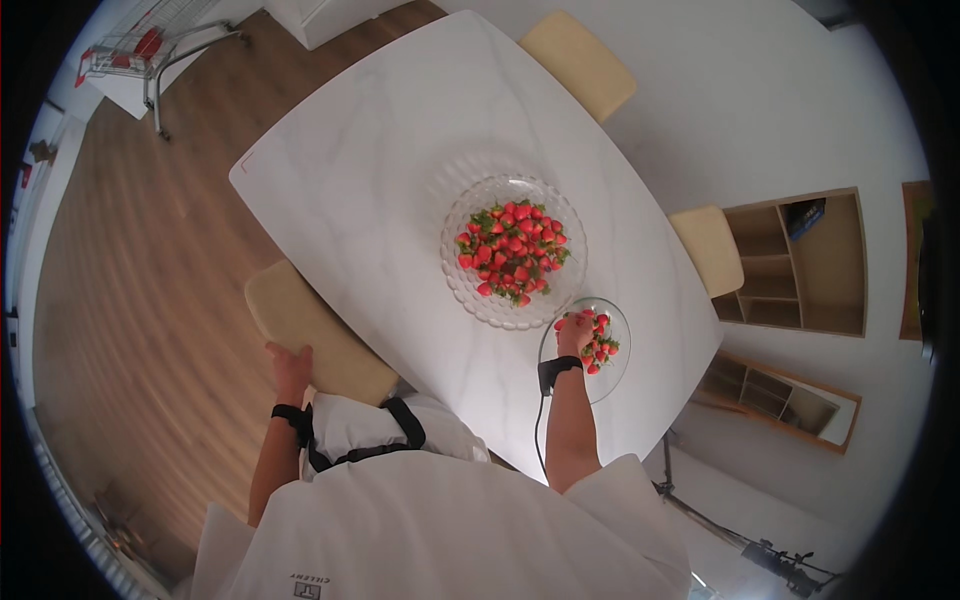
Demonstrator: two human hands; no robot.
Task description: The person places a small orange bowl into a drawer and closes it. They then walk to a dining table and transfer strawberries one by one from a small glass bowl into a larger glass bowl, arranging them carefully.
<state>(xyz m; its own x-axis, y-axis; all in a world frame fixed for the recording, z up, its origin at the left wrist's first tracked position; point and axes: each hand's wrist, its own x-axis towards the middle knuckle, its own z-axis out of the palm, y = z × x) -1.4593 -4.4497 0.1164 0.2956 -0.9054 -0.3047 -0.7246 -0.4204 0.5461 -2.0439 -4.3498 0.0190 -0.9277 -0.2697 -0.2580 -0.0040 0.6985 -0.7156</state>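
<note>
My right hand (575,335) reaches over a small clear glass bowl (625,352). Its fingers are bent together, with red strawberry showing at their tips and partly hidden by the hand. Several more strawberries (597,353) with green leaves lie in that bowl beside the hand. Just beyond it stands a large clear dish with a scalloped rim (458,287), holding a heap of strawberries (515,240). Down at my left side, my left hand (290,367) is at the edge of a tan chair (320,335), its fingers apart and nothing in them.
Both dishes stand on a white marbled table (370,160) with rounded edges. Two more tan chairs (578,62) are along its far right side. A shopping cart (135,60) is at the far left, and wooden shelves (830,270) stand to the right. A black cable (538,430) runs from my right wristband.
</note>
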